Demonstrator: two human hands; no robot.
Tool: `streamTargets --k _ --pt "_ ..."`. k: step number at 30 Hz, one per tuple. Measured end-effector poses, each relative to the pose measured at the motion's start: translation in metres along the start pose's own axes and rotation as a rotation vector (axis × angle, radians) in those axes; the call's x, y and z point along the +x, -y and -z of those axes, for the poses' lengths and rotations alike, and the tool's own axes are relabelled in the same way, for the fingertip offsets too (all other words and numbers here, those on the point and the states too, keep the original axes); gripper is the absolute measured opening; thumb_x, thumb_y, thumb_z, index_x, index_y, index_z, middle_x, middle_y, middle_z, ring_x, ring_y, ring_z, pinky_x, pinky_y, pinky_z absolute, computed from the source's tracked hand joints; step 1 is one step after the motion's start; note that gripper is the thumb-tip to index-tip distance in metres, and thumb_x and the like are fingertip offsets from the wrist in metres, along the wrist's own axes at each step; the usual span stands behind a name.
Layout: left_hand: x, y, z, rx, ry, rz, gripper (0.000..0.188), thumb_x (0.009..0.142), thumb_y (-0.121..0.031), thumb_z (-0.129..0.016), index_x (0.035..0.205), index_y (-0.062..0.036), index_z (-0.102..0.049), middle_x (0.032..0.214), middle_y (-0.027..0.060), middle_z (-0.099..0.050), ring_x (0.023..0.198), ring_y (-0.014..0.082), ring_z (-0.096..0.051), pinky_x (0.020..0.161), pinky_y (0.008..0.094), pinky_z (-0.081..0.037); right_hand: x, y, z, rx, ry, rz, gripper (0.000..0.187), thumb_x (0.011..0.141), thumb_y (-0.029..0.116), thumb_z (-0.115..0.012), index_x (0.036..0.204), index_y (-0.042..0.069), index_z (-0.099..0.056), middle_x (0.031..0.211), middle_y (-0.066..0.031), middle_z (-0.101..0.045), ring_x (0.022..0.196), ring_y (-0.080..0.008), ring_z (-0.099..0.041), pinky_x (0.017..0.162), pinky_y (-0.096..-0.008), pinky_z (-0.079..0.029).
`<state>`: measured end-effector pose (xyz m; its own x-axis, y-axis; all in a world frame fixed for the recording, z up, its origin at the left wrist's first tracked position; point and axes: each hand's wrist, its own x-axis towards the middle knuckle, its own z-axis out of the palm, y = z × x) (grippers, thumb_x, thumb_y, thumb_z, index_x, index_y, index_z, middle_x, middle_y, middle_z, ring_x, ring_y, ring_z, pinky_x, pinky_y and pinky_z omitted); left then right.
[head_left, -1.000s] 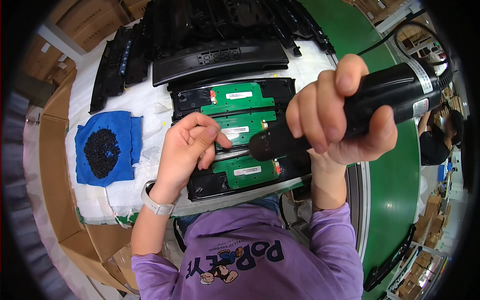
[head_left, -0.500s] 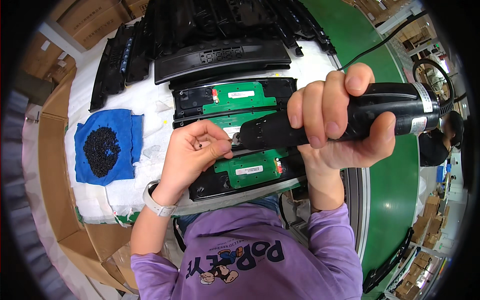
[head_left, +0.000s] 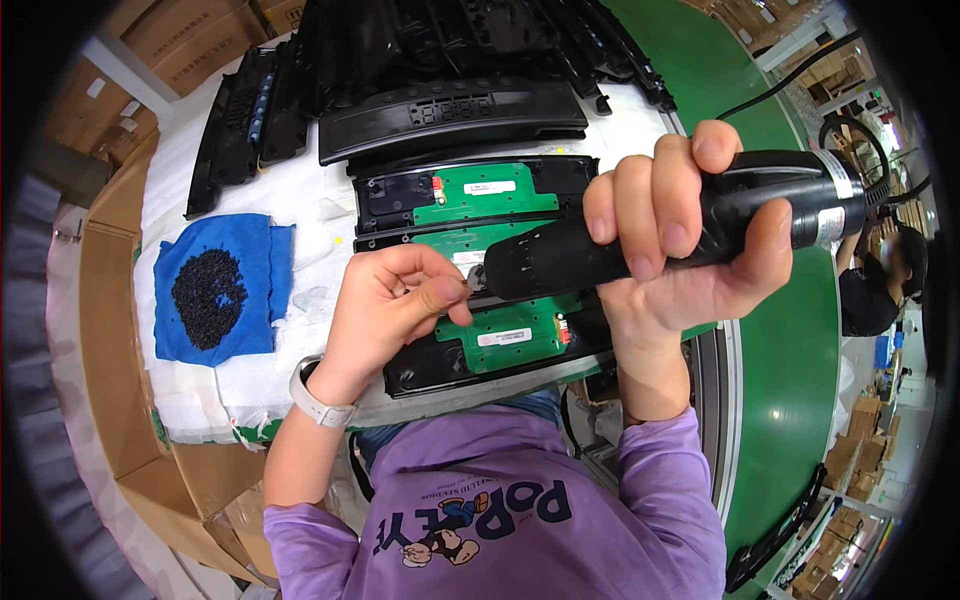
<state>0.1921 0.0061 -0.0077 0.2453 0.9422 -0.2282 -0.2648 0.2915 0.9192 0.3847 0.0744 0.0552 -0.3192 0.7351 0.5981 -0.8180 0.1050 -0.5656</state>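
My right hand (head_left: 680, 235) is wrapped round a black electric screwdriver (head_left: 785, 205), held sideways with its tip pointing left. Fingertips of my left hand (head_left: 395, 305) pinch together right at that tip, on a small black screw that they mostly hide. Both hands are above three black plastic panels fitted with green circuit boards. The far board (head_left: 485, 188) and the near board (head_left: 512, 338) show plainly, each with a white label. Hands and tool partly cover the middle board (head_left: 470, 243). To the left, many small black screws (head_left: 208, 298) lie heaped on a folded blue cloth (head_left: 275, 270).
Black plastic housings (head_left: 420, 50) are stacked at the back of the white-covered table (head_left: 320, 245), behind a panel with a display window (head_left: 455, 112). A cable (head_left: 880, 165) trails from the screwdriver. At right are a green surface (head_left: 785, 400) and another person (head_left: 880, 285).
The view has shifted slightly. The screwdriver has tilted a little, its rear end coming slightly nearer the left. My left fingers still pinch at its tip.
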Motion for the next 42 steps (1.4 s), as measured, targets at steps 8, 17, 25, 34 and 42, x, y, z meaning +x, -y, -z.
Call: streamTargets --k 8,17,25,34,42 --pt "0.008 0.005 0.016 -0.355 -0.289 -0.227 0.021 0.093 -0.016 -0.043 0.093 0.0008 -0.055 0.081 0.0108 -0.061 0.057 0.0085 -0.042 0.055 0.0209 -0.035 -0.002 -0.009 -0.02 -0.379 -0.083 -0.414 0.039 0.077 0.028 -0.063 0.093 -0.001 -0.043 0.051 -0.0032 -0.042 0.038 -0.0121 -0.04 0.039 -0.0258 -0.035" --pt "0.01 0.006 0.015 -0.438 -0.295 -0.269 0.013 0.094 -0.005 -0.034 0.099 0.0018 -0.044 0.114 0.0262 -0.053 0.106 0.0268 -0.056 0.086 0.0285 -0.047 -0.002 -0.026 -0.027 -0.455 -0.077 -0.418 0.029 0.069 0.011 -0.06 0.087 -0.004 -0.042 0.053 -0.0045 -0.043 0.039 -0.0109 -0.04 0.037 -0.0239 -0.034" --pt "0.009 0.006 0.018 -0.316 -0.317 -0.306 0.024 0.096 -0.018 -0.04 0.108 0.0026 -0.046 0.109 0.024 -0.058 0.103 0.0266 -0.059 0.085 0.0284 -0.048 -0.01 -0.034 -0.025 -0.486 0.056 -0.456 0.024 0.063 0.003 -0.067 0.076 0.0 -0.047 0.058 -0.0041 -0.049 0.048 -0.01 -0.047 0.046 -0.0217 -0.039" --pt "0.008 0.005 0.015 -0.361 -0.162 -0.22 0.018 0.095 -0.011 -0.035 0.105 0.0017 -0.043 0.115 0.0244 -0.054 0.109 0.0284 -0.055 0.093 0.0316 -0.044 -0.009 -0.022 -0.023 -0.415 0.071 -0.426 0.03 0.069 0.012 -0.071 0.082 -0.001 -0.047 0.057 -0.0036 -0.049 0.048 -0.0117 -0.048 0.045 -0.0234 -0.039" --pt "0.001 0.003 0.031 0.096 0.02 -0.208 0.02 0.097 -0.02 -0.039 0.101 -0.0013 -0.042 0.063 0.0026 -0.053 0.055 0.009 -0.053 0.052 0.0168 -0.044 0.007 -0.001 -0.012 -0.139 0.123 -0.226 0.037 0.079 0.035 -0.063 0.092 0.005 -0.046 0.057 0.0022 -0.049 0.041 -0.0104 -0.046 0.045 -0.0269 -0.042"
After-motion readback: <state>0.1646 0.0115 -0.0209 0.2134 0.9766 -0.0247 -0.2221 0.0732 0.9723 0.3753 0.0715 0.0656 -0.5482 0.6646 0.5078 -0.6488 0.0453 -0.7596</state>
